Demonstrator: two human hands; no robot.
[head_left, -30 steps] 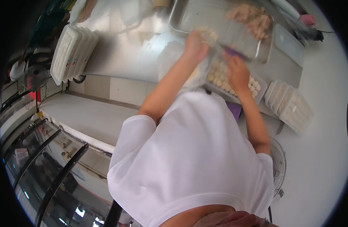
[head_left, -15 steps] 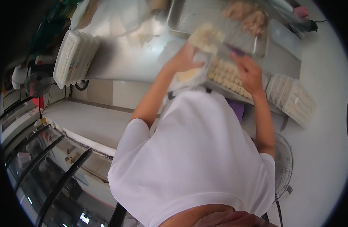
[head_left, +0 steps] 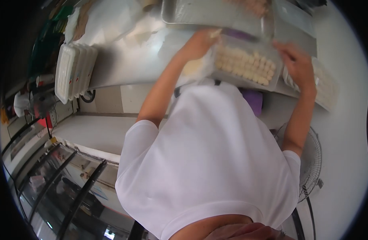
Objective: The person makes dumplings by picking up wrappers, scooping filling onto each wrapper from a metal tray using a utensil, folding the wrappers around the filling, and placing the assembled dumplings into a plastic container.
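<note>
My left hand [head_left: 200, 45] is closed at the far left corner of a clear plastic box, with a small pale piece, perhaps dough, at its fingertips. In the box [head_left: 278, 76], small round pale dumplings [head_left: 244, 66] sit in rows. My right hand [head_left: 295, 62] is at the box's right side, its fingers partly curled and blurred; whether it touches the rim I cannot tell. Just beyond the box lies a purple strip [head_left: 239, 34], blurred, possibly a tool's handle. To the left of the box, a stack of pale yellow wrappers [head_left: 193, 67] rests in a clear plastic bag.
A metal tray [head_left: 208, 14] with pinkish minced filling [head_left: 250, 6] stands at the back. Stacked lidded boxes stand on the left [head_left: 74, 72] and filled boxes on the right [head_left: 322, 86]. A standing fan [head_left: 312, 160] is below on the right.
My right hand has let go of the purple-handled tool and moved right. My left hand has moved up slightly to the box's far corner. The view has shifted a little.
</note>
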